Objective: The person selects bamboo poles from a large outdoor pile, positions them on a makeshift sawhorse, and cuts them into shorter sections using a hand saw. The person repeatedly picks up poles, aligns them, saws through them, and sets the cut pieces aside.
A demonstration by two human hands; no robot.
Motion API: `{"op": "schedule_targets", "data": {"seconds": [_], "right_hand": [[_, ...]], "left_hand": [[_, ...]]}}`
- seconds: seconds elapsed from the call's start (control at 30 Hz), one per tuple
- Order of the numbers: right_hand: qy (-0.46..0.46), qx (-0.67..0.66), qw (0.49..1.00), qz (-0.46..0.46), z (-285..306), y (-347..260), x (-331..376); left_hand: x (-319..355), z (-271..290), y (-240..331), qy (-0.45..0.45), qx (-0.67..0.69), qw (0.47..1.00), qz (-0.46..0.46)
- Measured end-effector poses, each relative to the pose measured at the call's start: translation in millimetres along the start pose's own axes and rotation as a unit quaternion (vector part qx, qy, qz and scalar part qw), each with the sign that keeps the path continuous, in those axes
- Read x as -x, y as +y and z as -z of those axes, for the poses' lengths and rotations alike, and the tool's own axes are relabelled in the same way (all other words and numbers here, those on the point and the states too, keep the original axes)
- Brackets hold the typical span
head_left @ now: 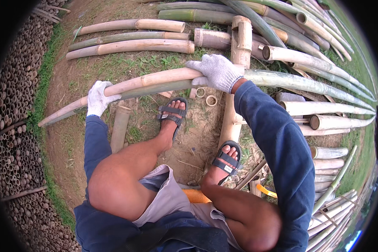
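A long pale bamboo pole (155, 78) runs across in front of me, bending toward the far left in the view. My left hand (100, 98), in a white knitted glove, grips it near its left part. Farther right, my right hand (217, 72), gloved the same way, is closed over the pole with the thumb on the near side. A greener bamboo pole (155, 89) lies just under and beside it. Beneath the right hand's end stands or lies a thick bamboo post (241, 46) with a notch cut in it. Whether the poles touch it is hidden.
Two cut bamboo rings (211, 100) lie by my sandalled feet. A short bamboo piece (120, 126) is beside my left leg. Several poles (134, 47) lie beyond, more (323, 108) to the right. A yellow handle (266, 191) shows near my right knee. Stacked bamboo (17, 84) lines the left.
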State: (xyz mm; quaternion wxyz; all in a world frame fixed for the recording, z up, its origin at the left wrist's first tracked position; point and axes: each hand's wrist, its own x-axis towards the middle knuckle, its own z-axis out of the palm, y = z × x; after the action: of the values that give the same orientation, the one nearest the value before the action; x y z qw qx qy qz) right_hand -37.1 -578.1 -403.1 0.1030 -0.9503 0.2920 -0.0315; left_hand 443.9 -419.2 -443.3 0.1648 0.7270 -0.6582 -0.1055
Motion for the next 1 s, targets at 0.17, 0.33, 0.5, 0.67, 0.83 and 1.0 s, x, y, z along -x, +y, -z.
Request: {"op": "schedule_targets", "data": {"seconds": [0.17,0.33,0.5,0.67,0.83,1.0], "right_hand": [[0.019,0.03,0.999,-0.025,-5.5,14.4,17.3],[0.026,0.028,0.998,-0.042,-7.4,23.0,29.7],[0.053,0.035,0.996,-0.062,-2.7,49.9,65.2],[0.085,0.049,0.988,-0.116,-6.1,67.2,95.9],[0.097,0.046,0.985,-0.136,-9.2,67.8,106.8],[0.139,0.022,0.982,-0.128,-12.9,69.7,114.3]], "left_hand": [[-2.4,-23.1,-2.5,0.036,-0.071,0.993,-0.086],[4.3,-22.6,12.9,0.078,-0.136,0.977,-0.147],[-15.5,-48.5,78.8,0.067,-0.103,0.962,-0.242],[-54.0,-84.1,169.9,-0.072,-0.02,0.966,-0.249],[-74.1,-106.8,249.5,-0.182,-0.024,0.953,-0.243],[-98.1,-111.9,270.6,-0.25,-0.07,0.933,-0.25]]}}
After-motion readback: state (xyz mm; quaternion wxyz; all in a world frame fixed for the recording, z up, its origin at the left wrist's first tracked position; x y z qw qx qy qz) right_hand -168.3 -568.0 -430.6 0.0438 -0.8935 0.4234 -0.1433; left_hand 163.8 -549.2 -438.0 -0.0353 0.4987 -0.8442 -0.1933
